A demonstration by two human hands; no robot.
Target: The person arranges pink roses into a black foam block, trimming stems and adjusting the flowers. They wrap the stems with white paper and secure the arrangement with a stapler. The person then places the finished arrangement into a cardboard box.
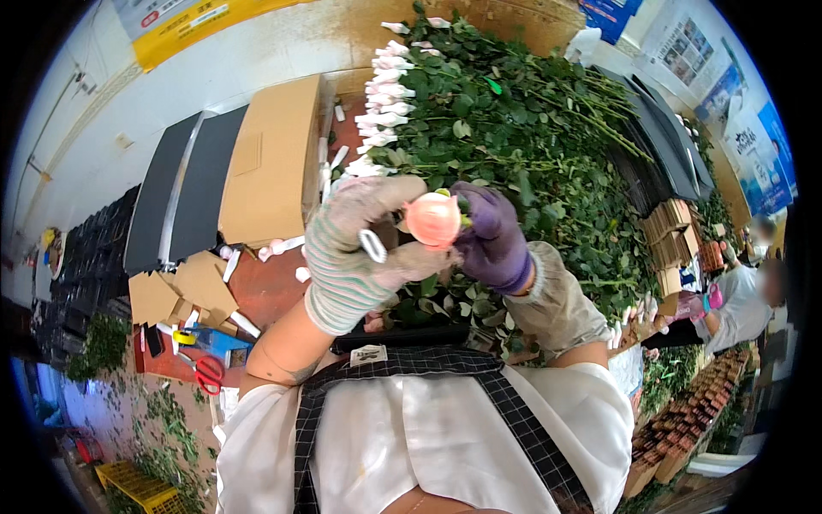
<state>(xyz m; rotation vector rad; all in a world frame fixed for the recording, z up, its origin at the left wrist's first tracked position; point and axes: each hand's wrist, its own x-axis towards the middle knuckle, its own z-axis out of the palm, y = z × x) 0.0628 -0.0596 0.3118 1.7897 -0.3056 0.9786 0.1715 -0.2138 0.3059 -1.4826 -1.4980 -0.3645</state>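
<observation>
A pink rose (433, 219) is held up in front of my chest, its bloom facing me. My left hand (355, 244), in a pale glove with green stripes, curves its fingers and thumb around the bloom's left side. A small white loop (372, 246), like the end of a sleeve, shows at its palm. My right hand (492, 236), in a purple glove, closes on the rose from the right, just below the bloom; its fingertips and the stem are mostly hidden. Beyond lies a large heap of leafy rose stems (514, 128), with white-wrapped rose heads (390, 90) lined along its left edge.
Left of me are a cardboard box (270, 158), dark panels (201, 180), red-handled scissors (208, 374) and yellow tape (183, 337). Black sheets (664, 128) and cardboard pieces (672, 236) stand to the right. Another person (736, 304) is at the far right. A yellow crate (141, 490) sits on the floor.
</observation>
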